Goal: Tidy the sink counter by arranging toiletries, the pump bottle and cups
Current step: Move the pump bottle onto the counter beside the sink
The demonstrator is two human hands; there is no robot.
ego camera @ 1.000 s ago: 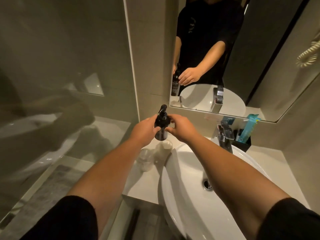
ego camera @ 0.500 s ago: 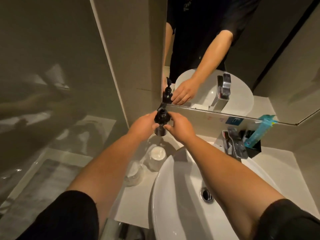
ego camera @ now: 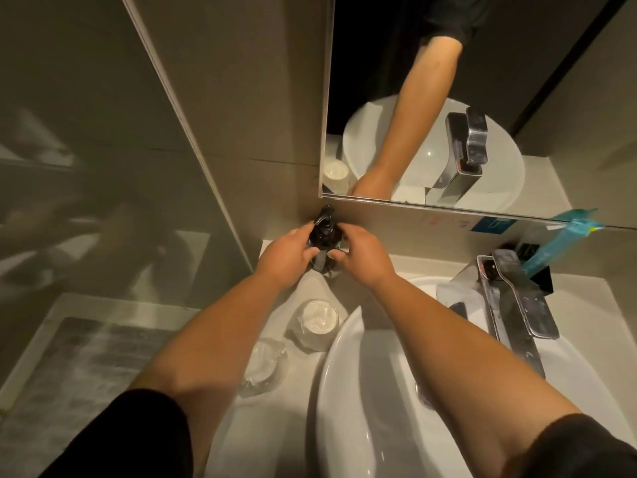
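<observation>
A dark pump bottle (ego camera: 323, 236) stands upright in the back left corner of the sink counter (ego camera: 275, 326), just under the mirror's edge. My left hand (ego camera: 287, 258) grips its left side and my right hand (ego camera: 362, 258) grips its right side. Nearer to me, two clear wrapped cups stand on the counter beside the basin: one (ego camera: 317, 322) behind, the other (ego camera: 263, 367) in front, partly hidden by my left forearm. Toiletries sit in a black holder (ego camera: 541, 279) at the back right, with a blue packet (ego camera: 558, 241) sticking up.
A white basin (ego camera: 348, 391) fills the middle, with a chrome tap (ego camera: 510, 305) behind it. The mirror (ego camera: 482, 98) covers the back wall. A glass partition (ego camera: 103, 167) bounds the counter on the left, with the floor below.
My view has tipped down and closer to the counter. The bottle, held in both hands, has gone down into the back left corner.
</observation>
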